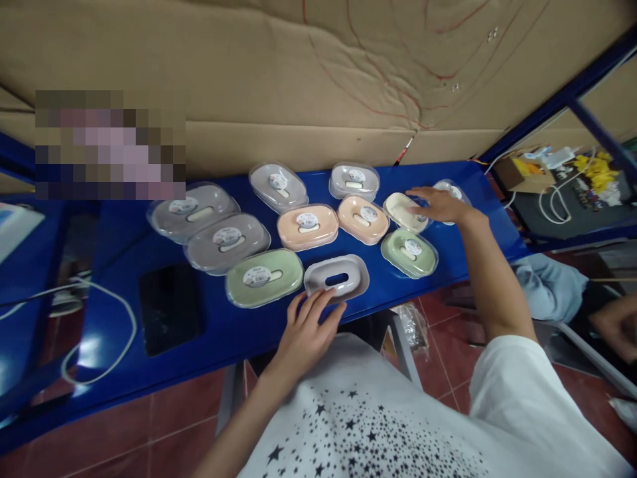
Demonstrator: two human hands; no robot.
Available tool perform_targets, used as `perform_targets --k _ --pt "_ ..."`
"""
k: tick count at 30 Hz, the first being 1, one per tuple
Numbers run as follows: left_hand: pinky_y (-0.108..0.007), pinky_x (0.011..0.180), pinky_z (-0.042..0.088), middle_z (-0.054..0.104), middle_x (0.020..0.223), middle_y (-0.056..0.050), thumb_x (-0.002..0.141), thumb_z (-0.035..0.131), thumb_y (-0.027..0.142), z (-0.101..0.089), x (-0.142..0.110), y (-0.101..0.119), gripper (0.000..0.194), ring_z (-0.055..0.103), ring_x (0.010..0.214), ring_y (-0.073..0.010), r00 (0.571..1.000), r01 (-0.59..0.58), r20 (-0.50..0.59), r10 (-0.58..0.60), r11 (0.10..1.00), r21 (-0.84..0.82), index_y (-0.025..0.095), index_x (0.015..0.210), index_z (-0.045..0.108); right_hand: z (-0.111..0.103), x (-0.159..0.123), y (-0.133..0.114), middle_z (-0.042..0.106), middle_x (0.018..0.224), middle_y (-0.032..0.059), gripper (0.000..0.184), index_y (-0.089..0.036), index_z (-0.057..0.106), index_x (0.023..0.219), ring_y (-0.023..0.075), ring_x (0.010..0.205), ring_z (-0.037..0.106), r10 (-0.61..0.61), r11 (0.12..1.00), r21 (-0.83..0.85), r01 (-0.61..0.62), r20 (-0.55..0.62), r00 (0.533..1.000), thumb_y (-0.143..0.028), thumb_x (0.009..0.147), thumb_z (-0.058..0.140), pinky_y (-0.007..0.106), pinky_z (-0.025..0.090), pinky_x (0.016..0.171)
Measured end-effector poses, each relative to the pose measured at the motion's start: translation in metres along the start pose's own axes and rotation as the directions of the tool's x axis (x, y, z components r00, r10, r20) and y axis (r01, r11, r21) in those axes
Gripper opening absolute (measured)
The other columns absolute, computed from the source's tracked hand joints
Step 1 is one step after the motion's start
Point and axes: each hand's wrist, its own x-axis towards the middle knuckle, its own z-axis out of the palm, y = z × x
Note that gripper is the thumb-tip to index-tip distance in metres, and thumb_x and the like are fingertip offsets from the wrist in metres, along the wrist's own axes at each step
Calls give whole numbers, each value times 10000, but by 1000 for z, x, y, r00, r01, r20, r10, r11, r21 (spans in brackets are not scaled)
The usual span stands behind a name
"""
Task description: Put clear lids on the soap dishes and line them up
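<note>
My left hand (311, 323) has its fingers apart, with the tips at the front rim of an uncovered grey oval tray (354, 279) that has a slot in its middle. Stretched out to the right, my right hand (434, 203) reaches over a cream oval container (402, 210), fingers extended at its right side; whether they touch it is hard to see. Behind that hand lies a partly hidden grey container (460, 194). A green container (409, 251) with a clear lid and round label sits just in front of the cream one.
More lidded oval containers cover the blue table (263, 325): peach (298, 232), green (286, 265) and several grey (251, 249). A dark tablet-like slab (169, 309) and a white cable (132, 332) lie left. Another person's arm (617, 325) shows at right.
</note>
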Motion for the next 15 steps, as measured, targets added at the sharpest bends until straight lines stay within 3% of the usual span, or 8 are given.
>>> perform_targets --k 3,6,10,13,15 --pt "-526 1189 395 716 1404 -144 998 686 117 4 2 -3 319 661 1314 -305 999 32 7 -32 999 -8 223 1297 720 12 24 8 644 1559 142 577 -202 651 1487 373 1450 590 8 1000 28 -9 33 999 -533 1019 588 523 433 1229" --pt "-525 1191 390 710 1416 -144 1003 682 123 6 0 -4 344 656 1322 -302 999 37 34 -37 999 -8 220 1333 702 21 43 9 719 1410 189 546 -158 691 1385 375 1317 658 44 999 17 -43 -82 996 -547 1047 511 546 467 1165" --pt "-523 1198 387 710 1421 -137 998 685 124 7 -1 -5 371 653 1330 -297 997 42 61 -40 999 -23 227 1355 690 20 60 14 756 1198 205 478 -118 725 1219 316 1150 687 104 995 32 -99 -242 965 -510 1050 510 490 509 1083" --pt "-509 1199 389 726 1395 -123 1005 682 135 7 0 -5 345 664 1312 -283 997 58 52 -56 998 -22 234 1334 698 19 62 16 721 1300 241 537 -79 649 1372 332 1210 679 129 991 56 -118 -260 957 -483 1081 448 517 501 1106" --pt "-503 1190 393 734 1377 -120 1008 683 140 7 1 -4 324 670 1298 -280 997 63 41 -63 998 -21 233 1318 703 22 60 13 653 1458 237 653 -113 539 1529 354 1343 631 128 991 71 -114 -246 961 -559 1053 521 535 484 1158"
